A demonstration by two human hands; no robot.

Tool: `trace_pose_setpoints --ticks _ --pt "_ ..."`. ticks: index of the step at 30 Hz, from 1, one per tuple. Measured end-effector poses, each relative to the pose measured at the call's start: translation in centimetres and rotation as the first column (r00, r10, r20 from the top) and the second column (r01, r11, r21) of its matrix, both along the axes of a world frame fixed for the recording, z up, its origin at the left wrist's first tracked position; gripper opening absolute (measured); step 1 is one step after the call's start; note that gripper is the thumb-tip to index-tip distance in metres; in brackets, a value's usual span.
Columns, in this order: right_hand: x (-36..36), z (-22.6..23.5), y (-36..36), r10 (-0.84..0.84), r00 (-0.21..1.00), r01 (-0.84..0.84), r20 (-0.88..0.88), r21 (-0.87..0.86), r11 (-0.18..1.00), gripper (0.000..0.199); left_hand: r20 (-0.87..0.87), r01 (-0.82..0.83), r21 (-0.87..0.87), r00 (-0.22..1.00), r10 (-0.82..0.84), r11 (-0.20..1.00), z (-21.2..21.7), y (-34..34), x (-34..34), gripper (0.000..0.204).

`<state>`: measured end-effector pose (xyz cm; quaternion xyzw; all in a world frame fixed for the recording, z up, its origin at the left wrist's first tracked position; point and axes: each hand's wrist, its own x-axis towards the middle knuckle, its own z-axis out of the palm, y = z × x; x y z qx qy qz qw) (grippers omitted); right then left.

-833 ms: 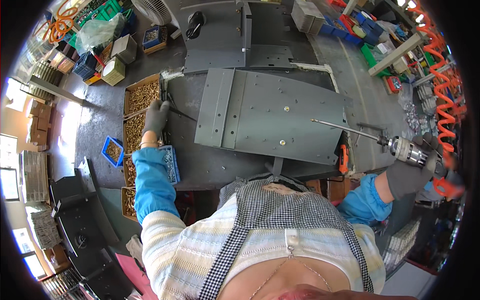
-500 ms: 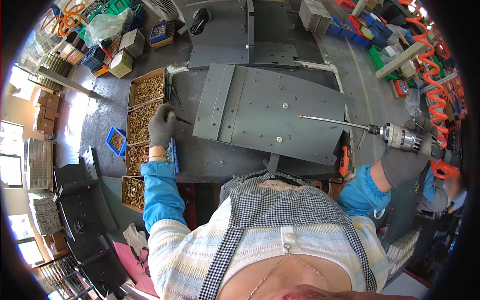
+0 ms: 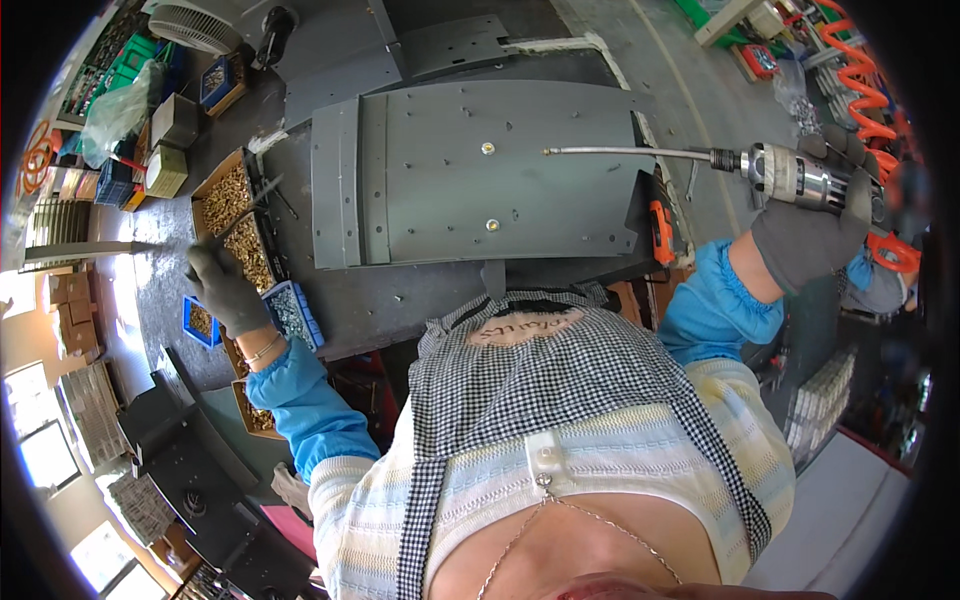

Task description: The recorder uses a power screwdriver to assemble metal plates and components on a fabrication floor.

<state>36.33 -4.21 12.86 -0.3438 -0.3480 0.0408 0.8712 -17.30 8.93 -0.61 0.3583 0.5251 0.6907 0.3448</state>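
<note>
My gloved right hand (image 3: pixel 815 235) grips an air-powered driver (image 3: pixel 790 178) with a silver body. Its long bit (image 3: pixel 630 152) points left, over a grey sheet-metal panel (image 3: pixel 430 180). Small studs and holes dot that panel, and two bright round fasteners (image 3: pixel 488 149) sit near its middle. On the left, my left hand (image 3: pixel 222 288), gloved too, is closed around a slim dark pointed tool (image 3: pixel 245 212), its exact kind unclear. The tool slants up over a cardboard box of brass-coloured fasteners (image 3: pixel 250 250). A blue tray of silver hardware (image 3: pixel 290 312) stands beside that hand.
An orange-and-black tool (image 3: pixel 661 230) lies at the panel's right edge. Another dark metal assembly (image 3: pixel 345 60) occupies the far bench. An orange coiled air hose (image 3: pixel 862 75) hangs at right. A small blue bin (image 3: pixel 201 322) sits left of my left hand.
My left hand has moved left, and the slim tool now slants upward over the box. The driver's bit still hovers over the panel. The whole view has turned and shifted.
</note>
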Motion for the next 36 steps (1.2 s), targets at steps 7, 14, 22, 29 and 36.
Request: trace_pose_setpoints --ticks 7,14,22,29,36 --pt "0.0 -0.6 -1.0 0.015 0.998 -0.012 -0.066 0.045 0.999 0.037 -0.353 0.641 0.055 0.73 -0.586 0.765 0.6 2.9 15.8 0.027" --pt "-0.7 -0.2 -3.4 -0.183 0.983 0.183 -0.031 -0.011 0.983 0.038 -0.219 0.844 -0.007 0.523 -0.824 0.537 -1.7 4.8 21.1 0.026" --pt "2.5 -0.7 -6.8 0.027 1.0 -0.026 -0.004 0.064 0.998 0.038 -0.337 0.83 -0.061 0.506 -0.794 0.555 -1.7 5.7 20.5 0.025" --pt "2.5 -1.2 -8.9 0.114 0.993 -0.112 -0.019 0.058 0.992 0.036 -0.383 0.904 -0.023 0.386 -0.839 0.426 2.9 3.1 19.3 0.02" --pt "2.6 -1.0 -8.6 0.149 0.989 -0.148 -0.016 0.045 0.988 0.035 -0.324 0.898 -0.19 0.325 -0.889 0.397 -0.2 -1.1 16.3 0.02"
